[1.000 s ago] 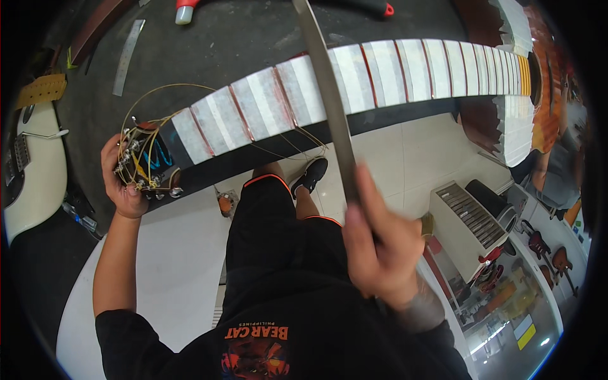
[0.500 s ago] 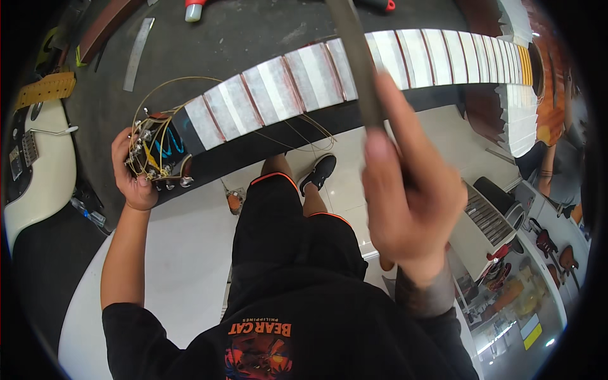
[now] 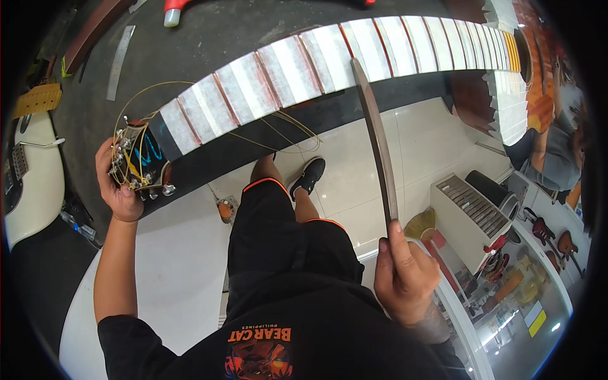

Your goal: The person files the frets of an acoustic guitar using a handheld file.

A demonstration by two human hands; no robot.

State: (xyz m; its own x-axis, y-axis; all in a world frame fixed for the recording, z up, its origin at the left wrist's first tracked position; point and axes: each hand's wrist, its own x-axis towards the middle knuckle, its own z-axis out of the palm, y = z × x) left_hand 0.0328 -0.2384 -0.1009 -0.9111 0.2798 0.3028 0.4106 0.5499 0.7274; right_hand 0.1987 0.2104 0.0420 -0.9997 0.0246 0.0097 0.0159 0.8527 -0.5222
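Across the black bench top [image 3: 209,47] it runs, left to right: the long neck covered in white tape strips [image 3: 272,73], its black headstock [image 3: 152,162] in the left hand [image 3: 119,190]. The long, flat grey metal file [image 3: 379,149] points forward from the right hand [image 3: 411,278], tip at the neck's near edge. Left of the headstock, the cream solid-bodied guitar [image 3: 47,171]; behind, the thin steel ruler [image 3: 120,63]. Beyond the neck's right end, the orange-brown wooden guitar body [image 3: 539,114].
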